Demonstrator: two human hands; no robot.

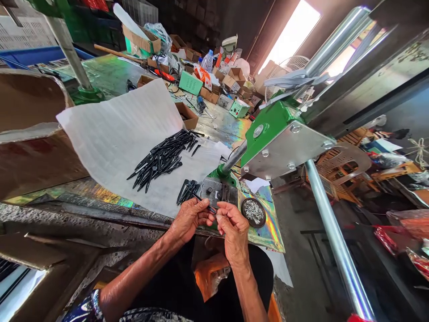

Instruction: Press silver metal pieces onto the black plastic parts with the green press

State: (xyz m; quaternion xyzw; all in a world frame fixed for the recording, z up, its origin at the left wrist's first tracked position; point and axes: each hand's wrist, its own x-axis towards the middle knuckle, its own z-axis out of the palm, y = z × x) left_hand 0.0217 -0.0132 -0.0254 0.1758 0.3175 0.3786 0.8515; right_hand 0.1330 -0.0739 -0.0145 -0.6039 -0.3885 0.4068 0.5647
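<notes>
My left hand (190,218) is closed in a pinch on a slim black pointed piece (212,209), held just in front of the press's metal block (217,191). My right hand (234,226) has thumb and fingers pinched together at the near end of the same piece. Whether a small part is also between those fingertips is hidden. Just beyond the left fingers lies a small group of black pieces (187,190). A larger heap of the same pieces (161,155) rests on a white sheet (117,120). Right of my right hand, a round dark dish holds small silvery metal parts (254,212).
The green press head (268,129) and its steel post (335,241) stand close on the right. A cardboard box (30,165) is at the left. Farther back are a green box (190,82), small cartons (231,82) and a plastic bottle (208,61).
</notes>
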